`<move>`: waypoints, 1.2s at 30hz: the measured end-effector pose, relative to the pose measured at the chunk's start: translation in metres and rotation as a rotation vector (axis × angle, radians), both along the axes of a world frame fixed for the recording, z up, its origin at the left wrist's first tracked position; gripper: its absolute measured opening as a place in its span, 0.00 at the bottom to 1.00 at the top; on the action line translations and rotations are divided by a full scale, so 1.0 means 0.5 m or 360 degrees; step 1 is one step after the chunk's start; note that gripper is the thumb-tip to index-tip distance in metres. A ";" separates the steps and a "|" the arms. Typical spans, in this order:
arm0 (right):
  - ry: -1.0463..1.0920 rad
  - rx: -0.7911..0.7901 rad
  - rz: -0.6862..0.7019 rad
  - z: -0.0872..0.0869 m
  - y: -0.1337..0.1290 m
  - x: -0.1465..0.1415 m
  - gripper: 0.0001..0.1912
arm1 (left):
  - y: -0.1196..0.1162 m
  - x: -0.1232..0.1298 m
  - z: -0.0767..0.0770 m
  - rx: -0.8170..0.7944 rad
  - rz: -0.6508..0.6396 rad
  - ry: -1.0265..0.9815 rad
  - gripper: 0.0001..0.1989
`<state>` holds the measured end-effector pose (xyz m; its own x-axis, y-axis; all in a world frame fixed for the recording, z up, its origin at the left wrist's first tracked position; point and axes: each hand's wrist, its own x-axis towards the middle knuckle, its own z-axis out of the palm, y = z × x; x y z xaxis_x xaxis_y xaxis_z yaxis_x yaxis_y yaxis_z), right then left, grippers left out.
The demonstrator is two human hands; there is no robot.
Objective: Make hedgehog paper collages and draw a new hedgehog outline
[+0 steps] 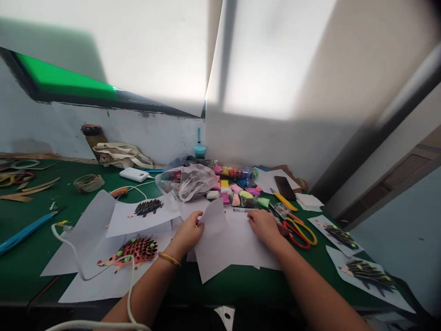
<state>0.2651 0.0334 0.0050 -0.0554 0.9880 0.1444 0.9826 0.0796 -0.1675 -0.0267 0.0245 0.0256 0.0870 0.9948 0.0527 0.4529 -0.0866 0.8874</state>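
In my left hand (189, 231) is the edge of a white paper sheet (214, 248), pinched and lifted so that it curls upward. A second white sheet (253, 246) lies flat on the table to its right. My right hand (264, 225) rests at the top of that flat sheet, fingers bent down near a marker pen (243, 209); whether it grips anything is hidden. Left of my left arm lie sheets bearing a red clay hedgehog (132, 253) and a dark clay hedgehog (148, 208). Scissors with red and yellow handles (303, 232) sit beside my right hand.
Packets of coloured clay (237, 188) and a plastic bag (189, 181) stand behind my hands. A white cable (132, 280) crosses the left sheets. A phone (284, 187), a yellow cutter (284, 200) and two more hedgehog sheets (368, 273) lie right. A blue tool (25, 232) lies far left.
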 end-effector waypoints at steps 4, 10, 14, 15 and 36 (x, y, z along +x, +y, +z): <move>0.0025 0.0008 0.0004 0.009 0.000 -0.001 0.15 | -0.034 -0.007 0.000 -0.0146 -0.0024 -0.0442 0.22; 0.0497 -0.0113 0.0244 0.031 -0.043 -0.049 0.18 | -0.096 0.021 -0.022 -0.0598 0.0140 -0.1095 0.26; 0.0697 -0.0408 0.0298 0.033 -0.064 -0.078 0.19 | -0.116 0.039 -0.042 -0.0527 0.0143 -0.1189 0.28; 0.0688 -0.0429 0.0290 0.032 -0.064 -0.079 0.19 | -0.115 0.039 -0.044 -0.0499 0.0107 -0.1150 0.29; 0.0115 -0.0201 0.0622 0.014 -0.112 -0.095 0.22 | 0.087 -0.008 0.003 0.0396 -0.0034 0.1541 0.15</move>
<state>0.2177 -0.0228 0.0120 -0.4240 0.9048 0.0405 0.8679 0.4187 -0.2672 -0.0307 0.0682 0.0270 0.2201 0.9629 0.1563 0.9674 -0.2361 0.0920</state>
